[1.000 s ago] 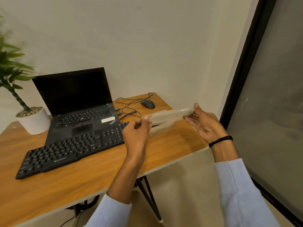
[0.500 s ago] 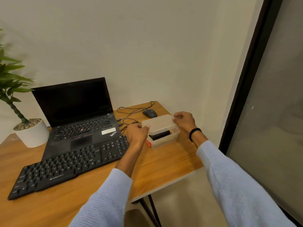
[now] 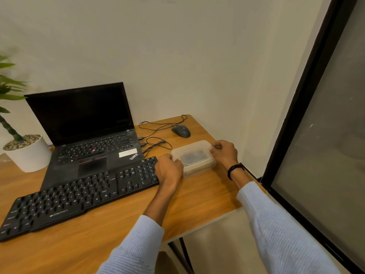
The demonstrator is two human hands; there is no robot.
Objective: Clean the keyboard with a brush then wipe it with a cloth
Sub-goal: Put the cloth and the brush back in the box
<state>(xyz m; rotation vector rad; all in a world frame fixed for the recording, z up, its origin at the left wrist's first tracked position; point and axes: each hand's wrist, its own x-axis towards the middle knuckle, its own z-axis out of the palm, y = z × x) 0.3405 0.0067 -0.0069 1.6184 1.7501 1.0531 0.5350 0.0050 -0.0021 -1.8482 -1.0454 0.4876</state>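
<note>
Grips clear lidded container [image 3: 194,155] with left hand [image 3: 168,171] and right hand [image 3: 224,153], fingers curled round opposite ends. Sits just right of black keyboard [image 3: 79,200]; mouse [image 3: 181,131] and cables [image 3: 156,144] behind.

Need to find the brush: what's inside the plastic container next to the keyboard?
Through the cloudy lid of the container a dark shape shows; what it is cannot be told. The left hand and right hand grip the lid's ends, hiding them.

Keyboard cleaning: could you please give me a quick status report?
Left hand, right hand grip box ends, lid on. Keyboard bare; no brush in view.
</note>
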